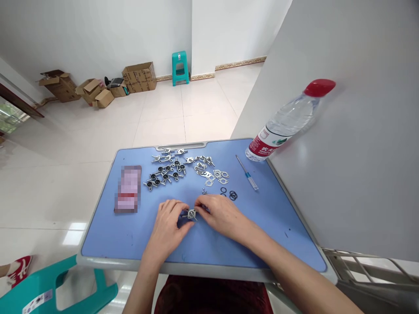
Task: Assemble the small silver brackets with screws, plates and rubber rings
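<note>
While left hand point(168, 226) holds small metal part point(191, 213) between part-open thumb and fingers, over near half of worktop point(108, 237), right hand point(221, 216) sits just right, fingers curled close; whether gripping, cannot tell. Stem point(184, 216) points left.

Bottle label point(269, 141), white 农 readable, box print point(140, 80) illegible

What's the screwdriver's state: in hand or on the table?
On the table: the screwdriver lies on the blue tabletop, apart from both hands; left hand and right hand are at a small metal part.
</note>
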A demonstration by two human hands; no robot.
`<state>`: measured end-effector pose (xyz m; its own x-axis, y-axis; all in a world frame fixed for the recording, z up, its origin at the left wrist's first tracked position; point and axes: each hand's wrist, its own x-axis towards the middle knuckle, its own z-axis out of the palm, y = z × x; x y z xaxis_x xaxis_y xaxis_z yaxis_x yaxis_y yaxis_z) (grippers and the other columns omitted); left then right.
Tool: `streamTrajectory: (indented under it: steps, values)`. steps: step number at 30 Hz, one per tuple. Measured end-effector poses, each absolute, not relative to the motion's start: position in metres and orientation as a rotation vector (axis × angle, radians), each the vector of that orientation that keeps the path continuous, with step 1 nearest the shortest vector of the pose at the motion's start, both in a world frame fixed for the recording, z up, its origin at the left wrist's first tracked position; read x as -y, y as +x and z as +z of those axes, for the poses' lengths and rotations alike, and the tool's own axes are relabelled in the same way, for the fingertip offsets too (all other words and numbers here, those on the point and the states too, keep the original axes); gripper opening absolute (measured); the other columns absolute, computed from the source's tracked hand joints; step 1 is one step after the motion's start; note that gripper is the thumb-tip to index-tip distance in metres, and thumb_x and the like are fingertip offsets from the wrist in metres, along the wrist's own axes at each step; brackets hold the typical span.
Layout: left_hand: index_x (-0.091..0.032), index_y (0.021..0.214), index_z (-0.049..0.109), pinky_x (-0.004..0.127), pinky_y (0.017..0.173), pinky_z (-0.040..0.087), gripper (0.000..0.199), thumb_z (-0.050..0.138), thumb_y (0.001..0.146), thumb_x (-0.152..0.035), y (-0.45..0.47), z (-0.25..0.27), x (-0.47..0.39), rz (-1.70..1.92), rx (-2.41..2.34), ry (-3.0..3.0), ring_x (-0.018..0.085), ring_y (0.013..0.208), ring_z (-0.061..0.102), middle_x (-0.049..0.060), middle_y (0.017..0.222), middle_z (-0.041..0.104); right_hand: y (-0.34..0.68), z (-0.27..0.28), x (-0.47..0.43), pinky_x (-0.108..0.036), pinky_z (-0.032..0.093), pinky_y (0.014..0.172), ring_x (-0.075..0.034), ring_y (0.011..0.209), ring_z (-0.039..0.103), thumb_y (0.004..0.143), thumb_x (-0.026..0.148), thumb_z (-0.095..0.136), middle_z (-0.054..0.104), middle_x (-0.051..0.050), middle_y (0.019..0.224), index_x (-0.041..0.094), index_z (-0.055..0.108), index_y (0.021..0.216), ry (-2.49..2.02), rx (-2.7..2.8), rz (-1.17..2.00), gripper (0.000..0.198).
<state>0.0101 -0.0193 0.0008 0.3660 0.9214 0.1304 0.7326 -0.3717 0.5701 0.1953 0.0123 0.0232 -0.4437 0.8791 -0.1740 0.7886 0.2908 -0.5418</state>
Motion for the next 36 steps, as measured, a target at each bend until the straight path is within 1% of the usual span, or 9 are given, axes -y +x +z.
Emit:
streamTrajectory:
  steps: [3, 9, 16, 18, 20, 22, 24, 29, 36]
  values:
    - [-0.023, 0.102, 0.057, 0.038, 0.084, 0.043, 0.023, 0.069, 0.082, -0.020, 0.010, 0.002, 0.022, 0.635, -1.432, 2.234, 0.023, 0.096, 0.056, 0.002, 0.103, 0.063, 0.195, 0.027, -0.012, -0.027, 0.036, 0.064, -0.019, 0.075, 0.065, 0.091, 0.016, 0.053, 0.073, -0.005, 0.083, 0.018, 0.071, 0.089, -1.595, 2.385, 0.910, 0.018]
    - [-0.021, 0.088, 0.055, 0.038, 0.081, 0.040, 0.011, 0.065, 0.086, -0.019, 0.013, -0.004, 0.026, 0.625, -1.512, 2.286, 0.021, 0.086, 0.056, 0.001, 0.089, 0.063, 0.195, 0.032, -0.010, -0.026, 0.036, 0.061, -0.017, 0.068, 0.063, 0.092, 0.018, 0.052, 0.071, -0.004, 0.074, 0.017, 0.073, 0.083, -1.598, 2.371, 1.018, 0.022]
    - [-0.022, 0.085, 0.056, 0.038, 0.082, 0.040, 0.011, 0.066, 0.086, -0.023, 0.010, -0.006, 0.025, 0.644, -1.462, 2.302, 0.021, 0.085, 0.056, 0.000, 0.088, 0.063, 0.196, 0.035, -0.010, -0.024, 0.038, 0.063, -0.015, 0.068, 0.061, 0.090, 0.012, 0.052, 0.071, -0.003, 0.075, 0.018, 0.073, 0.094, -1.494, 2.288, 1.092, 0.022]
    - [-0.022, 0.092, 0.057, 0.039, 0.084, 0.041, 0.013, 0.067, 0.085, -0.021, 0.009, -0.004, 0.025, 0.637, -1.468, 2.247, 0.022, 0.092, 0.056, 0.002, 0.095, 0.062, 0.197, 0.034, -0.011, -0.024, 0.039, 0.064, -0.015, 0.069, 0.062, 0.089, 0.011, 0.050, 0.071, -0.002, 0.077, 0.019, 0.073, 0.096, -1.443, 2.278, 1.124, 0.025]
    - [-0.025, 0.109, 0.057, 0.040, 0.088, 0.042, 0.028, 0.068, 0.084, -0.020, 0.007, -0.002, 0.025, 0.616, -1.454, 2.197, 0.024, 0.101, 0.054, 0.003, 0.106, 0.061, 0.197, 0.033, -0.012, -0.024, 0.040, 0.066, -0.016, 0.072, 0.064, 0.089, 0.009, 0.048, 0.073, -0.003, 0.083, 0.020, 0.072, 0.100, -1.430, 2.270, 1.123, 0.029]
    - [-0.031, 0.126, 0.052, 0.041, 0.091, 0.042, 0.047, 0.068, 0.083, -0.019, 0.006, -0.001, 0.023, 0.584, -1.414, 2.182, 0.025, 0.106, 0.052, 0.004, 0.115, 0.058, 0.198, 0.031, -0.012, -0.026, 0.041, 0.068, -0.018, 0.078, 0.066, 0.090, 0.008, 0.045, 0.075, -0.005, 0.091, 0.019, 0.071, 0.107, -1.488, 2.286, 1.054, 0.033]
    - [-0.035, 0.133, 0.049, 0.042, 0.093, 0.043, 0.056, 0.068, 0.083, -0.018, 0.004, 0.000, 0.022, 0.552, -1.385, 2.191, 0.025, 0.107, 0.051, 0.003, 0.117, 0.056, 0.199, 0.028, -0.013, -0.027, 0.041, 0.070, -0.020, 0.083, 0.067, 0.090, 0.008, 0.044, 0.075, -0.008, 0.094, 0.017, 0.069, 0.111, -1.570, 2.331, 0.947, 0.034]
    - [-0.036, 0.124, 0.060, 0.042, 0.094, 0.042, 0.044, 0.067, 0.085, -0.017, 0.006, 0.001, 0.019, 0.520, -1.329, 2.250, 0.023, 0.106, 0.051, 0.003, 0.112, 0.056, 0.203, 0.028, -0.013, -0.027, 0.036, 0.066, -0.021, 0.084, 0.068, 0.090, 0.011, 0.048, 0.075, -0.007, 0.092, 0.018, 0.070, 0.106, -1.607, 2.442, 0.841, 0.028]
    - [-0.027, 0.103, 0.066, 0.039, 0.090, 0.041, 0.018, 0.065, 0.087, -0.018, 0.010, -0.001, 0.020, 0.618, -1.369, 2.288, 0.022, 0.101, 0.053, 0.003, 0.102, 0.059, 0.202, 0.028, -0.012, -0.028, 0.028, 0.059, -0.020, 0.080, 0.066, 0.088, 0.012, 0.053, 0.074, -0.004, 0.086, 0.020, 0.070, 0.097, -1.624, 2.527, 0.801, 0.021]
